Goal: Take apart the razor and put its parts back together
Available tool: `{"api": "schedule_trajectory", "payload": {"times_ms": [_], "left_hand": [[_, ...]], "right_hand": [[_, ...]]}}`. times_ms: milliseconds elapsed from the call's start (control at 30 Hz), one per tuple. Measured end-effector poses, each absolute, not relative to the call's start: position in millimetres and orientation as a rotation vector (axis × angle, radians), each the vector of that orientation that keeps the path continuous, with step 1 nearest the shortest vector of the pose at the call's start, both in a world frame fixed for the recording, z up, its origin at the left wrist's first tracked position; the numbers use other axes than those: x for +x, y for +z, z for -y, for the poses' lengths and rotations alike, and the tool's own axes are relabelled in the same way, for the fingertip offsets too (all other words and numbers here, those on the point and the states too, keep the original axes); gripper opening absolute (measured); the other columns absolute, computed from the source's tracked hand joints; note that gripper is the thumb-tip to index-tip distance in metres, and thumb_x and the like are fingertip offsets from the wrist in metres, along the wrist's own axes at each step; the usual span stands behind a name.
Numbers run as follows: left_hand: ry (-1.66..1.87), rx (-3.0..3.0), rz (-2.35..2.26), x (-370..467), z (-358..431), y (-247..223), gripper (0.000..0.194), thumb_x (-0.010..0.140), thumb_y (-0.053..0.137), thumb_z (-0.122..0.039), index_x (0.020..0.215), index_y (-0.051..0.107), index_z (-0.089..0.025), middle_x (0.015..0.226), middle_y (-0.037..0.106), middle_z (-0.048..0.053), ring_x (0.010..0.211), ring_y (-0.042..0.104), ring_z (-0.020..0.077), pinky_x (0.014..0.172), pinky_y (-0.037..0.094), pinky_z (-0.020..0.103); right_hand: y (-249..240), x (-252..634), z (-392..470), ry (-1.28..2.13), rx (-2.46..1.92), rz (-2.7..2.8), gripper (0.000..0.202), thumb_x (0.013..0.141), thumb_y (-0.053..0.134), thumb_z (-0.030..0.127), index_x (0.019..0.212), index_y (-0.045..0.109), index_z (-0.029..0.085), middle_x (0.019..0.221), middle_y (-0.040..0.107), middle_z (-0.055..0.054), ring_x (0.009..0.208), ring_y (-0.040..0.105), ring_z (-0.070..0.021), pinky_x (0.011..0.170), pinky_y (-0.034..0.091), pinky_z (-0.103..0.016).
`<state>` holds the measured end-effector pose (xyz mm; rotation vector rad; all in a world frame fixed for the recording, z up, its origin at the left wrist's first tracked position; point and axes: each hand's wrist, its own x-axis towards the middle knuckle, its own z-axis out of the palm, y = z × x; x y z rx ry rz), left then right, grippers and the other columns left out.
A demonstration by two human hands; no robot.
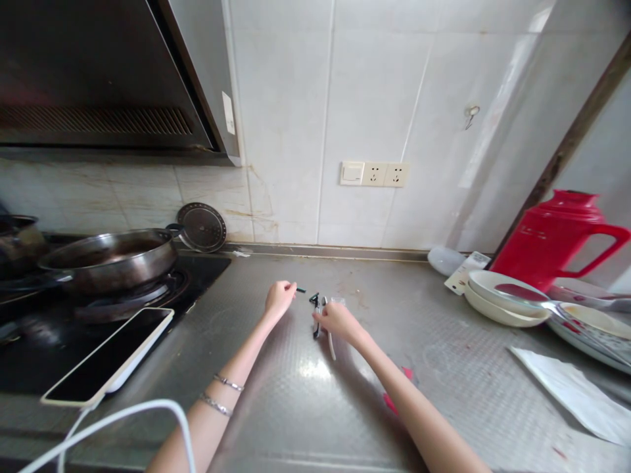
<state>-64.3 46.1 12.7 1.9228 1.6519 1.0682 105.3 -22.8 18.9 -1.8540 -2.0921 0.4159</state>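
Observation:
My left hand (280,297) is closed in a pinch above the steel counter. From its fingertips a short, thin dark green stick (301,290) points right. Close by on the right, my right hand (340,320) is closed around a small tool (317,323) with a slim dark and silver body; I cannot make out its kind. A pale, narrow curved strip (332,346) hangs below these fingers, perhaps part of the same tool. A small dark green piece (314,298) shows at the tool's upper end. Behind my right knuckles lies a small clear thing (338,301), partly hidden.
At left, a phone (111,358) with a white cable lies by the stove, where a steel pan (116,263) stands. Stacked bowls (503,309), a red thermos (557,240) and a white paper (574,394) are at right. Something red (392,402) lies beneath my right forearm.

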Motion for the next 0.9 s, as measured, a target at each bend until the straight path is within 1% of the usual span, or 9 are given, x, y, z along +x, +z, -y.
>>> {"api": "schedule_trajectory", "payload": {"times_ms": [100, 167, 267, 367, 500, 600, 767, 900], "left_hand": [[1.065, 2.063, -1.632, -71, -55, 12, 0.022, 0.078, 0.049, -0.027, 0.069, 0.066, -0.016, 0.074, 0.069, 0.006, 0.071, 0.063, 0.0163, 0.064, 0.042, 0.024], [0.982, 2.163, -1.631, -75, -64, 8, 0.017, 0.077, 0.052, -0.022, 0.078, 0.068, -0.016, 0.081, 0.070, 0.007, 0.077, 0.062, 0.0166, 0.069, 0.043, 0.024], [0.776, 2.346, -1.637, -78, -78, 0, 0.019, 0.077, 0.055, -0.022, 0.091, 0.067, -0.015, 0.091, 0.067, 0.009, 0.086, 0.060, 0.0191, 0.076, 0.043, 0.027], [0.620, 2.522, -1.597, -76, -87, -7, 0.022, 0.080, 0.053, -0.024, 0.097, 0.066, -0.018, 0.096, 0.063, 0.010, 0.096, 0.055, 0.0213, 0.082, 0.040, 0.030], [0.564, 2.645, -1.555, -73, -93, -9, 0.024, 0.083, 0.048, -0.023, 0.098, 0.067, -0.020, 0.095, 0.061, 0.009, 0.095, 0.051, 0.0213, 0.083, 0.039, 0.032], [0.593, 2.687, -1.507, -72, -97, -7, 0.024, 0.083, 0.047, -0.022, 0.093, 0.069, -0.021, 0.092, 0.061, 0.008, 0.092, 0.050, 0.0210, 0.082, 0.039, 0.033], [0.660, 2.770, -1.388, -76, -99, -5, 0.022, 0.082, 0.048, -0.020, 0.082, 0.070, -0.019, 0.088, 0.061, 0.008, 0.089, 0.050, 0.0213, 0.080, 0.040, 0.035], [0.701, 2.802, -1.330, -78, -96, -4, 0.019, 0.082, 0.049, -0.020, 0.082, 0.068, -0.017, 0.089, 0.061, 0.008, 0.088, 0.051, 0.0205, 0.080, 0.040, 0.034]], "right_hand": [[23, 117, 23, 0.343, -1.853, 2.024, 0.038, 0.081, 0.047, 0.035, 0.052, 0.060, 0.014, 0.052, 0.059, -0.006, 0.048, 0.048, -0.0099, 0.047, 0.024, -0.022], [25, 130, 22, 0.312, -1.860, 1.981, 0.039, 0.082, 0.045, 0.034, 0.052, 0.060, 0.014, 0.052, 0.059, -0.006, 0.049, 0.048, -0.0098, 0.047, 0.024, -0.021], [27, 151, 19, 0.289, -1.893, 1.928, 0.038, 0.083, 0.044, 0.035, 0.056, 0.063, 0.015, 0.056, 0.060, -0.006, 0.052, 0.051, -0.0109, 0.048, 0.026, -0.021], [27, 169, 15, 0.247, -1.946, 1.877, 0.036, 0.083, 0.044, 0.034, 0.061, 0.065, 0.015, 0.060, 0.062, -0.006, 0.056, 0.053, -0.0120, 0.050, 0.027, -0.021], [27, 182, 11, 0.219, -1.999, 1.840, 0.034, 0.083, 0.043, 0.033, 0.065, 0.066, 0.016, 0.064, 0.064, -0.007, 0.060, 0.055, -0.0127, 0.051, 0.027, -0.021], [26, 185, 11, 0.198, -2.019, 1.838, 0.034, 0.084, 0.043, 0.033, 0.066, 0.066, 0.016, 0.065, 0.064, -0.007, 0.062, 0.055, -0.0127, 0.051, 0.027, -0.021], [26, 186, 11, 0.155, -2.007, 1.850, 0.036, 0.085, 0.041, 0.035, 0.066, 0.066, 0.017, 0.066, 0.064, -0.006, 0.062, 0.055, -0.0136, 0.050, 0.025, -0.022], [26, 188, 11, 0.131, -1.972, 1.845, 0.035, 0.085, 0.042, 0.037, 0.068, 0.066, 0.018, 0.068, 0.065, -0.006, 0.063, 0.056, -0.0139, 0.051, 0.026, -0.022]]}}
